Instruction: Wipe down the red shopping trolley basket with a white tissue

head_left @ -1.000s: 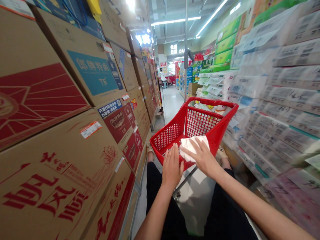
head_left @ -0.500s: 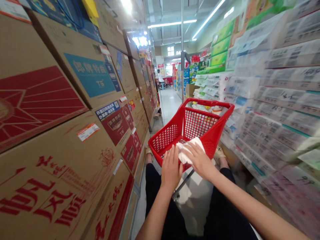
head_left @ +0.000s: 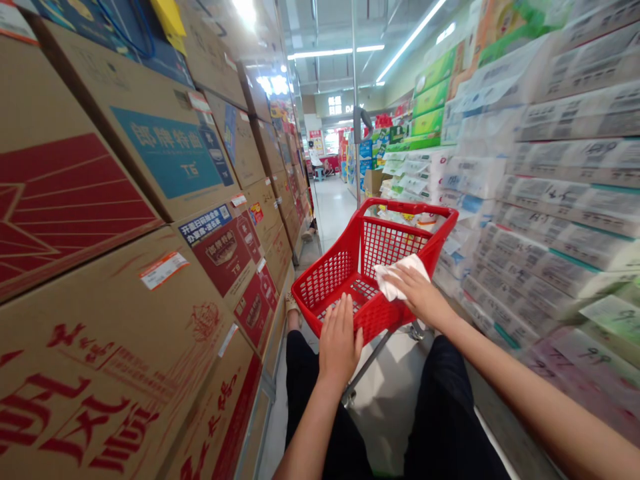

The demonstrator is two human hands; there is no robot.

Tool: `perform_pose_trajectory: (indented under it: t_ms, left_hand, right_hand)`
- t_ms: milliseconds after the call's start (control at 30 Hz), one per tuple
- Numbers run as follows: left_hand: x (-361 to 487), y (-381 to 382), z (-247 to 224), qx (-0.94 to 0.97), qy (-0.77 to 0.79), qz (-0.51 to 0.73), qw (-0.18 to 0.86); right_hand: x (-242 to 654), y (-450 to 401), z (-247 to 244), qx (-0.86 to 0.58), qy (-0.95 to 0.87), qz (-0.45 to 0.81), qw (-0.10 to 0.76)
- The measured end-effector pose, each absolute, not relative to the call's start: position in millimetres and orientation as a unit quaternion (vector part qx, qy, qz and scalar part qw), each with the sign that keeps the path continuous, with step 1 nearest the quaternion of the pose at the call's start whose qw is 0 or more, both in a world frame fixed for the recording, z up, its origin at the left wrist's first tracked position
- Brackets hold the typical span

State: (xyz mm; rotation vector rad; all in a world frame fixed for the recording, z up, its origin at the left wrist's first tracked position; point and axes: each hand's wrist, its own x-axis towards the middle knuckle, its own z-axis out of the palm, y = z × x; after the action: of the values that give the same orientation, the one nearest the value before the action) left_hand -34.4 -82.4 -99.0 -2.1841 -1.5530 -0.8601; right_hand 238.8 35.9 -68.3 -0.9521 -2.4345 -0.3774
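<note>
A small red plastic shopping cart (head_left: pixel 377 316) with lattice sides stands between my legs, its basket bare inside. My left hand (head_left: pixel 341 343) rests on the cart's near rim, fingers stretched out flat and thumb a little apart. On the right side of that rim, my right hand (head_left: pixel 419 292) holds a crumpled white cloth (head_left: pixel 388 285) under its fingers and presses it to the red plastic. Palm and fingertips hide part of the cloth.
Stacked cardboard cartons (head_left: pixel 100 320) line the left side closely. Wrapped white tissue packs (head_left: pixel 565 220) are piled on the right. A thin metal post (head_left: pixel 355 80) rises beyond the cart, and a shop aisle (head_left: pixel 333 193) runs behind, with a person far off.
My right hand has slid the cloth rightward along the rim, away from my left hand, which stays on the near rim. The view has shifted slightly.
</note>
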Motion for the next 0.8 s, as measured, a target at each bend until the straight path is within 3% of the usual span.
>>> perform_pose_trajectory:
  t_ms: [133, 367, 633, 800]
  left_hand:
    - [-38, -83, -98, -0.773, -0.537, -0.299, 0.159]
    - [-38, -86, -96, -0.770, -0.544, -0.290, 0.167]
    - [14, -68, -70, -0.783, -0.544, -0.258, 0.159]
    - [60, -39, -51, -0.791, -0.535, -0.256, 0.149]
  right_hand:
    - [244, 36, -67, -0.305, -0.915, -0.127, 0.234]
    - [303, 87, -43, -0.419, -0.848, -0.188, 0.264]
    - [212, 11, -80, -0.336, -0.895, -0.114, 0.269]
    - [226, 24, -72, -0.278, -0.922, -0.104, 0.246]
